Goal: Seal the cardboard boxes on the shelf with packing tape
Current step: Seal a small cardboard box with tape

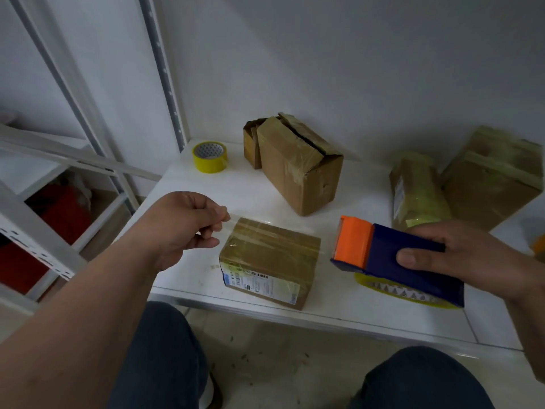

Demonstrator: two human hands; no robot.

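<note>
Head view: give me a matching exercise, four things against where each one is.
Things:
1. tape dispenser
2. tape end
3. spare tape roll
4. labelled box

Places:
A. back left of the shelf
B. pinched by the left hand
C. front of shelf, between both hands
D. gripped in the right hand

Pairs: 1-D, 2-B, 3-A, 4-C

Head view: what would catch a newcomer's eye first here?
The orange-and-blue tape dispenser gripped in the right hand, front right. A clear tape strip runs from it over the small labelled box to the left hand, which pinches its end. A yellow tape roll sits back left.
</note>
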